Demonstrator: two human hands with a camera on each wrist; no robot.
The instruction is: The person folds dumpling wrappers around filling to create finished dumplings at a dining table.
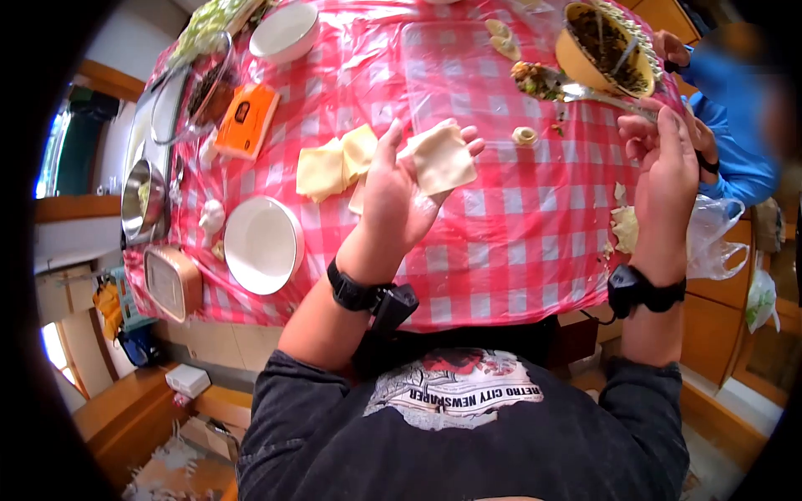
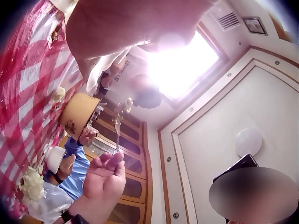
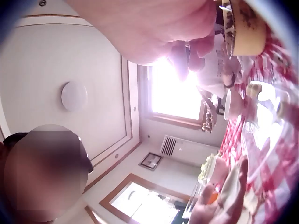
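Above the tabletop, my flat left hand carries a pale square dough wrapper; from the right, the filling-loaded metal spoon pinched in my right hand points left toward it.

Left hand: fills the top edge, seen from beneath.
Right hand: low in view, fingers up, holding a thin spoon.
Yellow bowl: stands on the red-checked cloth.
Blue sleeve: beside a white cup.

Dark grey shirt with a white-and-red chest print, and 2 black wrist straps carrying cameras.
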